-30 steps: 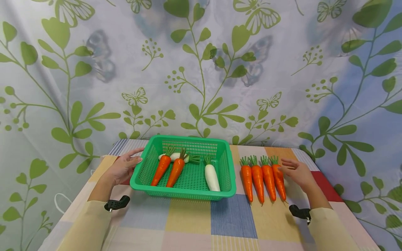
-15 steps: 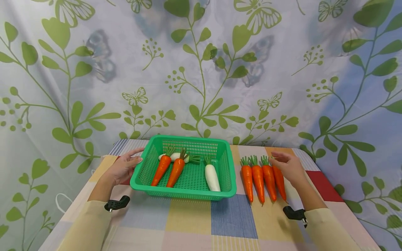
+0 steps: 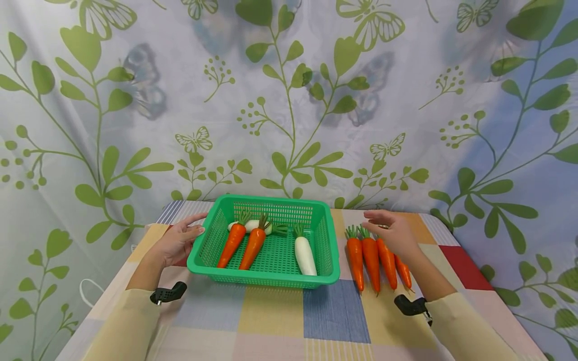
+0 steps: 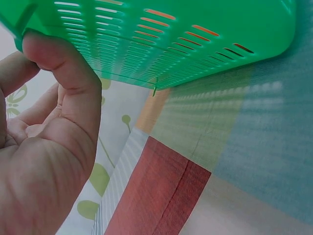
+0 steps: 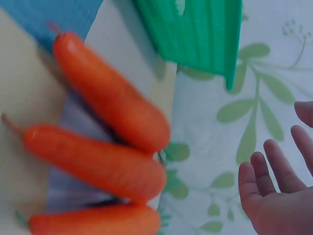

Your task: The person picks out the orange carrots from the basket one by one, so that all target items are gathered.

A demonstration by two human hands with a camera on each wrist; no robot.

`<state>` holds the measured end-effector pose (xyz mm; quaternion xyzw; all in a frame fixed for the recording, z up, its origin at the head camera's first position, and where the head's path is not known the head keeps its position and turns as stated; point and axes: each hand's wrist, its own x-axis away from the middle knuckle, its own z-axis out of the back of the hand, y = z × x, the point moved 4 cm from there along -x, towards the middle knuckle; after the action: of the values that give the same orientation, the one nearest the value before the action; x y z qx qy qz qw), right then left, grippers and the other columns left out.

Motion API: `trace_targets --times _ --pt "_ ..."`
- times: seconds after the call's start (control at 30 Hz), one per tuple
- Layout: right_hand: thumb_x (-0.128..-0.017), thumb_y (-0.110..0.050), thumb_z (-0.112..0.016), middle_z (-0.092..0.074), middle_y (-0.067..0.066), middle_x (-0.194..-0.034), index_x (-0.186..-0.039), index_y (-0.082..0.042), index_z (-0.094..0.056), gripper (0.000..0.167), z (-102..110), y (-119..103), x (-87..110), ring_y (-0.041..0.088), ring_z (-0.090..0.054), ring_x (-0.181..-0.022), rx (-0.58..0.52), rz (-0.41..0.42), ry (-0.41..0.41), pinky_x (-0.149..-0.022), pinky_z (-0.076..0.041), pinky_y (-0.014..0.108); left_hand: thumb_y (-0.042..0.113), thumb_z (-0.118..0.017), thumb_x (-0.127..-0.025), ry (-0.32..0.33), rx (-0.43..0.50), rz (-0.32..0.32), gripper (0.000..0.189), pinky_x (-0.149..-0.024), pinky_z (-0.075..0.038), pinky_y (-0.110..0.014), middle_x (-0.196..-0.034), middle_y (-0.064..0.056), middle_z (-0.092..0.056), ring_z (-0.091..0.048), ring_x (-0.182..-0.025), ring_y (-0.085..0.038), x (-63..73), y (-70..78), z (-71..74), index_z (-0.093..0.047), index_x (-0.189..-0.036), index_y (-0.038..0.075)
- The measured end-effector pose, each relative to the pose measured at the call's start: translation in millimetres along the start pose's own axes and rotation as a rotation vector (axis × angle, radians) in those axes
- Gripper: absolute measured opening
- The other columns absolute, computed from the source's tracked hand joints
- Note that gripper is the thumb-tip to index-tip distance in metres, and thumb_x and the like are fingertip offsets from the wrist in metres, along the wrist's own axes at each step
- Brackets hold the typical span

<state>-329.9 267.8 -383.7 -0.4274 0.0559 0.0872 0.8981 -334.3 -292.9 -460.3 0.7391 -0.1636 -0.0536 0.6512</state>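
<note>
A green plastic basket (image 3: pixel 266 280) sits on the table. It holds two carrots (image 3: pixel 254 247) and two white radishes (image 3: pixel 305 255), one partly under the carrots. My left hand (image 3: pixel 178 241) is at the basket's left side; in the left wrist view its thumb (image 4: pixel 73 73) touches the rim, and the other fingers are partly hidden. Right of the basket lies a row of several carrots (image 3: pixel 371 258), leafy tops pointing away. Over the tops of the right-hand carrots hovers my right hand (image 3: pixel 393 234), holding nothing. The right wrist view shows its fingers (image 5: pixel 281 171) loosely extended, apart from the carrots.
A patchwork tablecloth (image 3: pixel 271 311) covers the table. Behind it hangs a pale curtain (image 3: pixel 289 125) printed with leaves and butterflies. A white cable (image 3: pixel 86 291) is at the table's left edge. Black wrist cameras (image 3: pixel 168 292) are worn on both wrists.
My right hand has moved left across the row, from beside the rightmost carrot to over the tops of the others. The left hand and basket have stayed in place.
</note>
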Motion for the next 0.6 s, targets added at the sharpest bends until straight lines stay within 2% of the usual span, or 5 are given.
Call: trace_targets --times 0.07,0.23,0.4,0.6 --pt "-0.098 -0.041 -0.068 -0.07 0.011 -0.131 -0.133 -0.015 -0.068 0.043 -5.0 -10.2 0.6 0.031 -0.063 -0.121 -0.02 0.012 -0.013 -0.086 -0.057 0.026 0.017 -0.058 -0.106 0.001 0.003 0.002 0.07 -0.09 -0.062 -0.034 -0.118 0.002 -0.068 -0.073 -0.103 -0.013 -0.1 0.5 -0.6 -0.018 -0.163 0.012" --pt "-0.097 -0.037 -0.071 -0.069 0.01 -0.131 -0.131 -0.014 -0.069 0.041 -17.5 -28.2 -1.5 0.029 -0.063 -0.122 -0.093 0.031 -0.03 -0.087 -0.058 0.024 0.019 -0.058 -0.106 0.005 0.0 0.006 0.071 -0.09 -0.062 -0.034 -0.12 0.002 -0.068 -0.073 -0.103 -0.013 0.8 1.6 -1.7 -0.018 -0.164 0.012" --pt "-0.096 -0.037 -0.073 -0.068 0.01 -0.132 -0.13 -0.015 -0.069 0.041 -29.6 -40.2 -4.4 0.027 -0.061 -0.122 -0.166 0.002 -0.042 -0.085 -0.057 0.023 0.019 -0.058 -0.105 0.011 -0.007 0.008 0.071 -0.09 -0.062 -0.033 -0.118 0.003 -0.069 -0.073 -0.103 -0.013 1.2 1.5 -1.0 -0.018 -0.164 0.012" --pt "-0.097 -0.031 -0.072 -0.064 0.009 -0.139 -0.134 -0.014 -0.066 0.041 -44.4 -54.1 -8.1 0.027 -0.061 -0.125 -0.247 -0.009 -0.069 -0.092 -0.055 0.025 0.019 -0.059 -0.105 0.003 -0.002 0.007 0.072 -0.09 -0.062 -0.032 -0.118 0.002 -0.069 -0.073 -0.103 -0.013 0.9 0.9 -0.4 -0.018 -0.164 0.012"
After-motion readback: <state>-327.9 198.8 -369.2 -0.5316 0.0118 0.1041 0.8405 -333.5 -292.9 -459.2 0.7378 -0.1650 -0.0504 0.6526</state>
